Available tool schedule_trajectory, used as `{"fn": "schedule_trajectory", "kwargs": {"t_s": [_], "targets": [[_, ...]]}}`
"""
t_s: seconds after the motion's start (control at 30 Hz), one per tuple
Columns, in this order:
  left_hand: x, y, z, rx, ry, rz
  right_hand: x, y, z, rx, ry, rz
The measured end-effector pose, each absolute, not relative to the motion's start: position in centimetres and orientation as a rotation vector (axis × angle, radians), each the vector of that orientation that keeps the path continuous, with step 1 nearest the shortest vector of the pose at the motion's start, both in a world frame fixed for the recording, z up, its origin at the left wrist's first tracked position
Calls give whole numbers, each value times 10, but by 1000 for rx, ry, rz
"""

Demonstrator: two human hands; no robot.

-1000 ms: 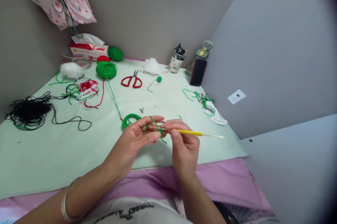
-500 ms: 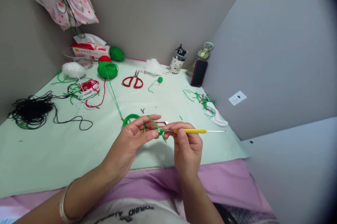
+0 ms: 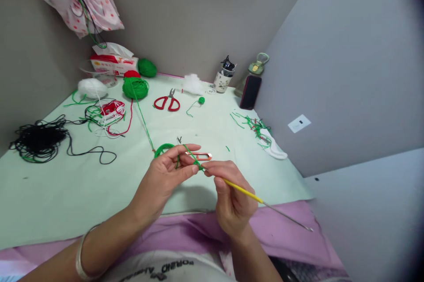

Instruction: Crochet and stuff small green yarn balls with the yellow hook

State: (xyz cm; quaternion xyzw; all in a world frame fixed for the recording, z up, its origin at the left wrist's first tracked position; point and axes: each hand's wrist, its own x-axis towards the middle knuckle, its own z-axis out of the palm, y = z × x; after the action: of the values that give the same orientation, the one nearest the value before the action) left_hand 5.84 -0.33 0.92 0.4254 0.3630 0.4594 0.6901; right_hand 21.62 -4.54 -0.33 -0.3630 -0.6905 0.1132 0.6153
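in the head view, both hands meet just below the middle of the frame, above a pale green table [image 3: 99, 189]. the left hand [image 3: 167, 173] pinches a small piece of green yarn work [image 3: 198, 165] between thumb and fingers, and a green strand [image 3: 190, 153] slants from its raised forefinger down to that piece. the right hand [image 3: 236, 198] grips a yellow-handled hook [image 3: 245, 192] between thumb and fingers; its near end reaches the green piece and its bare metal end slopes toward the lower right. the exact tip is hidden by the fingers.

behind the left hand lie a green ring [image 3: 162, 148], partly covered, and orange snips [image 3: 204, 157]. a strand runs from near the ring to a green yarn ball [image 3: 135, 88] in the upper left. red-handled scissors [image 3: 171, 95] lie above center, with a small green ball [image 3: 201, 100] to their right. black yarn [image 3: 41, 139] is heaped at the left; a phone [image 3: 251, 93] leans upright at upper right.
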Motion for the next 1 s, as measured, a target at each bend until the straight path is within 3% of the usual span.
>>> {"fn": "schedule_trajectory", "kwargs": {"t_s": [0.4,0.8,1.0], "targets": [[58,-1,19,1182,909,1056,224,-43,3,-832,-1714,287],[59,-6,12,955,766,989,209,-42,-30,-934,-1643,-205],[61,-6,16,810,674,882,211,-38,-28,-898,-1583,-73]]}}
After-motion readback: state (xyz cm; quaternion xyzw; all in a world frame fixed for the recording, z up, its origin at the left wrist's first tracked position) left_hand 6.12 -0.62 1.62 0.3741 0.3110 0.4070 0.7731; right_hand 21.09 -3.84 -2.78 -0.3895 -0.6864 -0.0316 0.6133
